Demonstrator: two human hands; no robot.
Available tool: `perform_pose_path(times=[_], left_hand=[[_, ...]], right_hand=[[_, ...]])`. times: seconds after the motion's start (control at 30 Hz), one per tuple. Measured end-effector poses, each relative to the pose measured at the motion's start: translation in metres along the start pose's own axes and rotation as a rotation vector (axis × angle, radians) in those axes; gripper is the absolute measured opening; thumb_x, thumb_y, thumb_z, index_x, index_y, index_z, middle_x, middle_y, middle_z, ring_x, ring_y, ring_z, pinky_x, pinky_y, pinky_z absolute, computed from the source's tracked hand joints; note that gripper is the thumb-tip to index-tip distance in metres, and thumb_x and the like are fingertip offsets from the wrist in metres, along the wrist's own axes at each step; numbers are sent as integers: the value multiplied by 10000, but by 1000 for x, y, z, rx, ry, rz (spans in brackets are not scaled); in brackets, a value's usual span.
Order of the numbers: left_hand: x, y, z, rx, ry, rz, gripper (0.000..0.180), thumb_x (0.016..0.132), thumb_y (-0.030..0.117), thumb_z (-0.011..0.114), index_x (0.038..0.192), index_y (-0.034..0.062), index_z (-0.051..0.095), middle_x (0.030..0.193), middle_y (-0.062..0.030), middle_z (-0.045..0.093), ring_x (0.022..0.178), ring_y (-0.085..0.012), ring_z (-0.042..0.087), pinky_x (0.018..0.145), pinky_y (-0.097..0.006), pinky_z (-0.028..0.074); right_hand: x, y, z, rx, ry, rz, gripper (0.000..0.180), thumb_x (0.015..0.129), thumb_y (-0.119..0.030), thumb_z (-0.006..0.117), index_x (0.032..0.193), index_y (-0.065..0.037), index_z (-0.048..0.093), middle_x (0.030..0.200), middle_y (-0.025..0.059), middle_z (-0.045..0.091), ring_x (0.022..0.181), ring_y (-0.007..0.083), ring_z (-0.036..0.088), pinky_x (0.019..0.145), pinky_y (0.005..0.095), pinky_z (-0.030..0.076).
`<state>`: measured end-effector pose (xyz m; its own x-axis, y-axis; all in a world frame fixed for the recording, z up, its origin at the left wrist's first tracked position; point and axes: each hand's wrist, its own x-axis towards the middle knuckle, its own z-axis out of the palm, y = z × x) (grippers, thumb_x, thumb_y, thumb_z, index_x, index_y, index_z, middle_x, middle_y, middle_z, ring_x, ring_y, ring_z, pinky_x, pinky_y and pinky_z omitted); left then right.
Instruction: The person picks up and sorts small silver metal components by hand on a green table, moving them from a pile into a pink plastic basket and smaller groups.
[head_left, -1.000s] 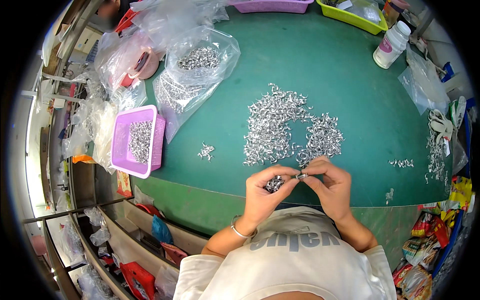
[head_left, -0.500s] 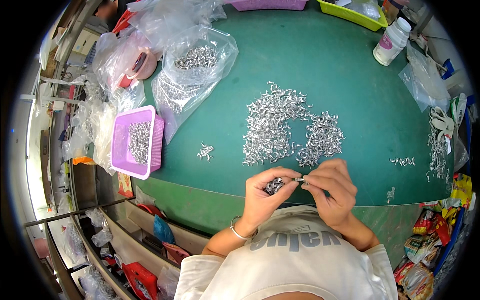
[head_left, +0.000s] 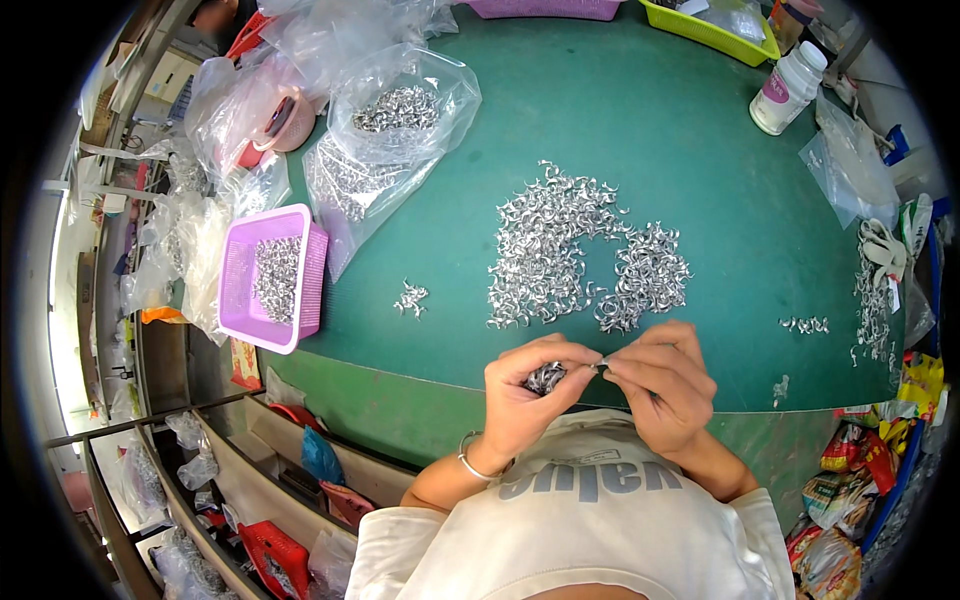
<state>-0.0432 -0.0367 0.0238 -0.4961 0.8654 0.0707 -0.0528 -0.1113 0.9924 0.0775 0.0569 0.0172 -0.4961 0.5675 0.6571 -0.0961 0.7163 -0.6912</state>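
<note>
My left hand (head_left: 540, 388) is curled around a clump of small curved silver metal pieces (head_left: 545, 378). Its thumb and forefinger meet the fingertips of my right hand (head_left: 664, 385) over a tiny metal piece (head_left: 600, 365), mostly hidden between them. Both hands hover at the table's near edge. Just beyond them lies a large heap of the same silver pieces (head_left: 540, 245), joined at the top to a smaller heap (head_left: 645, 278) on its right. A small cluster of pieces (head_left: 411, 298) lies apart to the left.
A purple basket (head_left: 318, 285) holding metal pieces stands at the left edge of the green table (head_left: 420, 240). Behind it are clear bags (head_left: 400, 150) of pieces. A white bottle (head_left: 788, 88) stands at the far right, near a lime-green tray (head_left: 705, 35). Open shelves (head_left: 270, 480) sit lower left.
My fingertips have come closer together, so the tiny piece between them shows less. The heaps have stayed as they were; the view has shifted slightly.
</note>
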Motion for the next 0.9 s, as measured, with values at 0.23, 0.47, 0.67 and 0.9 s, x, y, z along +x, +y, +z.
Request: perform_pose_path(times=[0.23,0.47,0.67,0.9], left_hand=[[-3,-5,0,14,29,-7,143,726,-77,597,855,-16,611,661,-22,551,561,-58,445,474,-183,328],[-4,-45,-23,-1000,-163,-659,121,805,116,502,840,2,477,692,-52,423,505,-68,325,379,-174,220],[-7,-57,-18,-930,-61,-641,150,816,148,483,840,2,507,774,-90,481,544,-94,405,371,-174,253],[-7,-53,-12,-676,-8,-674,221,896,209,478,912,3,558,661,14,414,513,-49,351,392,-162,244]], right_hand=[[1,-2,2,42,-33,68,206,585,4,710,780,-27,650,726,40,613,669,192,522,584,295,374],[-3,44,-3,13,-67,537,93,655,-43,677,729,-18,627,722,81,599,685,225,522,647,298,406],[-2,73,29,-443,-323,231,159,660,-33,639,817,-28,614,829,70,551,828,242,473,713,353,353],[3,72,37,-450,-315,201,68,666,-16,628,706,-31,576,750,69,551,770,257,476,692,365,336]])
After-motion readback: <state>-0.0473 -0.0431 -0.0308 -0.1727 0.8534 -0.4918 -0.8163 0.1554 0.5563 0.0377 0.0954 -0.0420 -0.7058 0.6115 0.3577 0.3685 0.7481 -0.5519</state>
